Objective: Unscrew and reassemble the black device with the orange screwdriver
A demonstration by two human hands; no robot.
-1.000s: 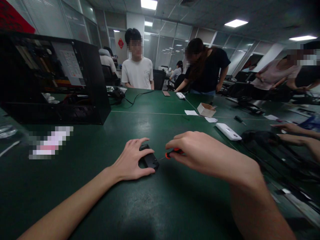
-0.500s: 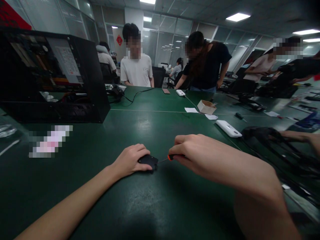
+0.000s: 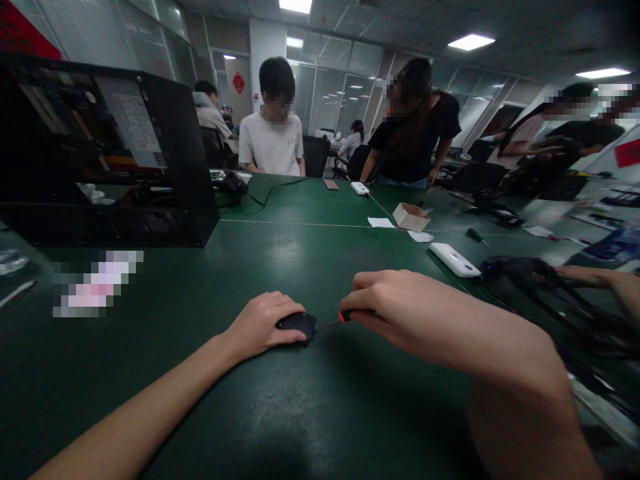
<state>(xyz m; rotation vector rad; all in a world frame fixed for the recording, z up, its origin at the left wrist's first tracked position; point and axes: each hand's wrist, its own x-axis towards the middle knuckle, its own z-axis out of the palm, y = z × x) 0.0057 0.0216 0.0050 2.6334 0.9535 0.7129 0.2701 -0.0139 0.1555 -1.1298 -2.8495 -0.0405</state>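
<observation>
On the green table, my left hand (image 3: 267, 323) is closed around a small flat black plastic part (image 3: 297, 325), pinning it down with thumb and fingers. The part has small bright dots on its top and a notched right end; its exact kind is unclear. A screwdriver (image 3: 345, 316) with an orange-and-black handle is gripped in my right hand (image 3: 383, 300), its fingers wrapped around the handle. Its thin shaft points left, with the tip at the part's right end; whether they touch I cannot tell. The rear of the handle is hidden in my palm.
An opened black computer case (image 3: 185, 160) stands at the left. Further back are a small box (image 3: 411, 217) and white papers (image 3: 381, 223). At the right lie a white power strip (image 3: 454, 260), a green screwdriver (image 3: 477, 236) and black cables (image 3: 530, 283). Several people are around the table.
Both hands stay nearly in place, the right shifting very slightly right with the screwdriver. Across the table, the person in black has moved a little, and the person in white has lowered their head.
</observation>
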